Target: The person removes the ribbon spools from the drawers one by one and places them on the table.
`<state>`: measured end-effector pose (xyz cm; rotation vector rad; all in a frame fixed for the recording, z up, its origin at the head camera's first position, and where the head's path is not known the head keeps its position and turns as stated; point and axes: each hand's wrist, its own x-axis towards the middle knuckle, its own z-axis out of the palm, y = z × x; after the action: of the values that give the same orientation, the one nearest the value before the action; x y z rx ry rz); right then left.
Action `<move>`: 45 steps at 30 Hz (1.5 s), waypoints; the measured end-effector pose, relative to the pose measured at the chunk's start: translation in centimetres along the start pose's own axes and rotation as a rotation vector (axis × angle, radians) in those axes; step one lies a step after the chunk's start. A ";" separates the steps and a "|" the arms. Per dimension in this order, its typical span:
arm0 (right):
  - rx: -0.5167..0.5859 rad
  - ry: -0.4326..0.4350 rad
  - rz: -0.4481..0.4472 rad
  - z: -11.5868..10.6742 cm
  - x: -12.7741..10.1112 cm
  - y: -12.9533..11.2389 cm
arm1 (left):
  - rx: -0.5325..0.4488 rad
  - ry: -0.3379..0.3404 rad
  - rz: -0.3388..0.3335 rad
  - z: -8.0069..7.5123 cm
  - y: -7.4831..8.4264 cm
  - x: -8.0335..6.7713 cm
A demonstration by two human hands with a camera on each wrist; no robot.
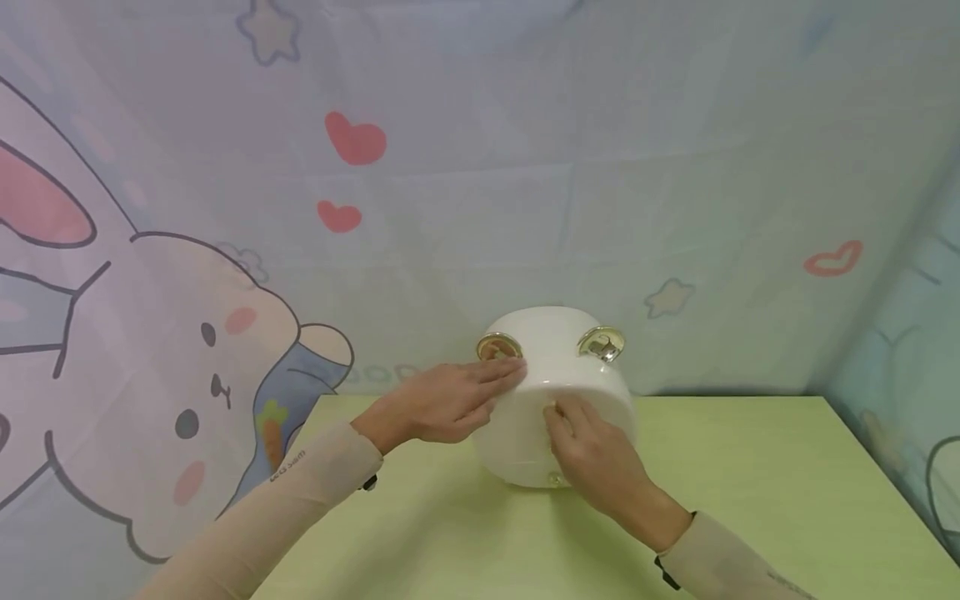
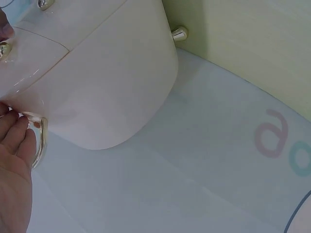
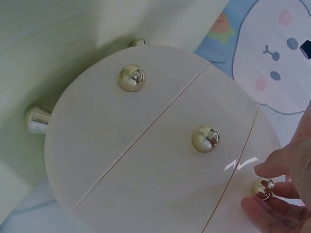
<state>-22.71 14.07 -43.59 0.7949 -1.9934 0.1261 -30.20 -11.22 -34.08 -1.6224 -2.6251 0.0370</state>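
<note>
A cloth backdrop printed with a rabbit, hearts and stars hangs behind and around a pale green desk. Toward the back of the desk, near the backdrop, stands a round white box with drawers, raised on short gold feet. Its round front is split by thin seams into three drawers, each with a small gold knob, and two gold ring handles sit on its top.

The left hand lies against the upper left side of the box with its fingers straight and relaxed, the fingertips just beside one ring handle; it braces the box and grips nothing. The right hand is at the front face, and the right wrist view shows its fingers and thumb closing in a pinch around the top drawer's knob.

To do this well, I judge the pinch should sit squarely on the knob and any pull should run straight out along the drawer's line, not up or sideways, since the box stands on small feet and could tip or slide. The flat left hand seems well placed to hold it steady against that pull.
</note>
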 end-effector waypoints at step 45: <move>-0.052 0.125 -0.089 0.2 0.3 -0.3 | 0.003 0.043 0.030 0.0 -0.3 -0.1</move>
<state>-22.80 13.60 -43.54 0.8212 -1.8335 0.0696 -30.45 -11.43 -34.09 -1.6420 -2.5683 0.0064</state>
